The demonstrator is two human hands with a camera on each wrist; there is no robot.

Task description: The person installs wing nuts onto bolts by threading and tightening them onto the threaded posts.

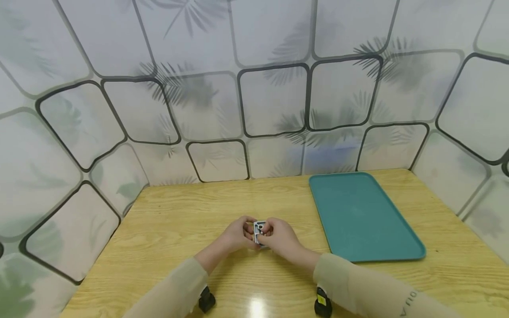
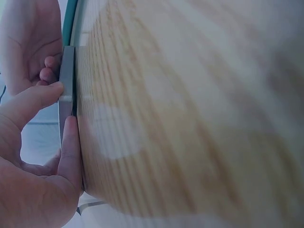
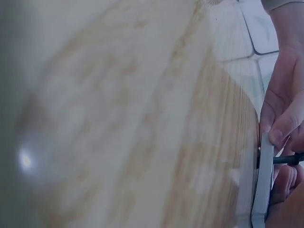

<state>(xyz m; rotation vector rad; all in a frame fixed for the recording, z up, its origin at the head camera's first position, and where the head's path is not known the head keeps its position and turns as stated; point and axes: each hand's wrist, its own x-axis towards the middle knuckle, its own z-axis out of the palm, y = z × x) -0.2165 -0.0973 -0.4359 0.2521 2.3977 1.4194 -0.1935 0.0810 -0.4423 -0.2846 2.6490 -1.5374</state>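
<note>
A small, flat silver metal plate (image 1: 256, 239) with dark cut-outs or fittings is held just above the wooden table. My left hand (image 1: 237, 235) grips it by its edges, thumb on one side and fingers on the other. In the left wrist view the plate (image 2: 68, 71) appears edge-on, close over the tabletop. A dark screw-like rod (image 3: 282, 160) sticks out from its face in the right wrist view. My right hand (image 1: 281, 237) bends over the plate, thumb and forefinger pinching at that rod. Those fingers hide part of the plate.
A teal tray (image 1: 359, 216) lies on the wooden table (image 1: 191, 207), right of the hands. Patterned fabric walls (image 1: 274, 101) stand behind and at both sides. Dark wrist devices (image 1: 207, 300) hang under the sleeves near the front.
</note>
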